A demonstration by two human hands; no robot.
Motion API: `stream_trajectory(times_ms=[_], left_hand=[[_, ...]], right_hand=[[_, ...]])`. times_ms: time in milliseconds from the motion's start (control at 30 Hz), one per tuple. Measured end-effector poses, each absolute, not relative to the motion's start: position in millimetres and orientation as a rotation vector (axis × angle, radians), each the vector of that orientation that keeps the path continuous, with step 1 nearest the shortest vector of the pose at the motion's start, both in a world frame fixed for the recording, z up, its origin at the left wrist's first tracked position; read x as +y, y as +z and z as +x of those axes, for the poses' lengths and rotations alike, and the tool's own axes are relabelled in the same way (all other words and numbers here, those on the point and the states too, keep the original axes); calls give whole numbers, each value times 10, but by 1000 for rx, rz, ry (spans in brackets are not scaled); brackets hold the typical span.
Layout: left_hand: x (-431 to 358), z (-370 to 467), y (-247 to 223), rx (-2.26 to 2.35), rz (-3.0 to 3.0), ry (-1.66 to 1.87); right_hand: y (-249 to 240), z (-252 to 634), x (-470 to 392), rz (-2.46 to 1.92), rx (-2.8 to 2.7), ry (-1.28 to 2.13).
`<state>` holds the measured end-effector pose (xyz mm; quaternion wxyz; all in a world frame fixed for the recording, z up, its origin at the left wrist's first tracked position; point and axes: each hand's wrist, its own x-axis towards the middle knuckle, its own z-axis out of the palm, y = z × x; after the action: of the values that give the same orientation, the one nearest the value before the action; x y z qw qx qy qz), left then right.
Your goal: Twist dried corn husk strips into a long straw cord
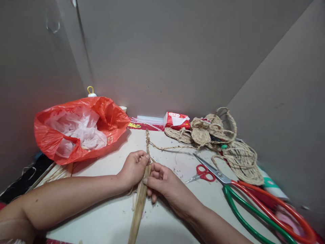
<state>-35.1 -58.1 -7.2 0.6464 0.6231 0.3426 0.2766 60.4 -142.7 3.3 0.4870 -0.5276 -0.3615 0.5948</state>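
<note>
Over the middle of the white table (101,210), my left hand (134,167) pinches the lower end of a thin braided straw cord (147,140). The cord stretches away from me, and a length of it runs right toward a woven pile. Just below that pinch, my right hand (164,181) grips a long, flat, tan dried-leaf strip (138,210) between thumb and fingers. This strip comes down toward the near table edge. Where strip and braid meet, the fingers partly hide the join. A few loose fibres show under my hands.
A red plastic bag (53,135) with white plastic inside stands at left. Woven straw pieces (200,134) are piled at back right, beside a red tissue pack (176,120). Small red scissors (204,173) and large scissors with red and green handles (232,183) lie right. Grey walls enclose the back.
</note>
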Motion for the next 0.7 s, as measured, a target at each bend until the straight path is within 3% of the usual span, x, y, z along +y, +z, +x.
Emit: stream_trajectory(times_ms=[700], left_hand=[[-540, -346, -66, 800, 1555, 673]], right_hand=[[30, 696, -1411, -1355, -780, 1441]])
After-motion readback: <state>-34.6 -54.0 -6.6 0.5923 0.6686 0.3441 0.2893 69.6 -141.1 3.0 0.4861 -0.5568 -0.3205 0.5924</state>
